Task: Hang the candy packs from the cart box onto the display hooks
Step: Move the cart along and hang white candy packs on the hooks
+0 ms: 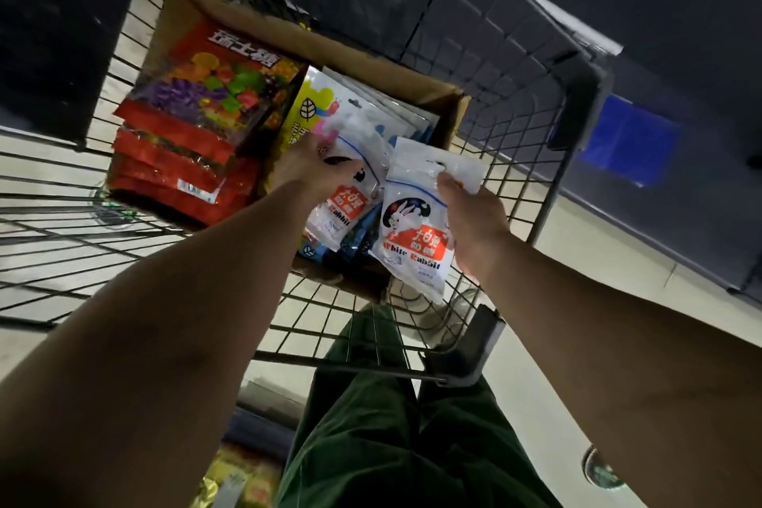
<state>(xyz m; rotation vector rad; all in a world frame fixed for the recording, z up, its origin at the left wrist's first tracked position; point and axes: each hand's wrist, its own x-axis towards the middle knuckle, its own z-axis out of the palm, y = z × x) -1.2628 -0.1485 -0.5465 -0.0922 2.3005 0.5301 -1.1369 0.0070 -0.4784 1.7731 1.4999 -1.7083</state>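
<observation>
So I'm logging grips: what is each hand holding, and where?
Right hand holds a White Rabbit pack by its right edge, thumb near the top. Left hand grips another pack in the box at its upper part.

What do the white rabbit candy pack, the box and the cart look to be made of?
White candy pack in the right hand: likely glossy plastic film, crinkled with sheen. Box: matte brown cardboard, with folded flaps. Cart: dark wire grid, probably coated metal.
</observation>
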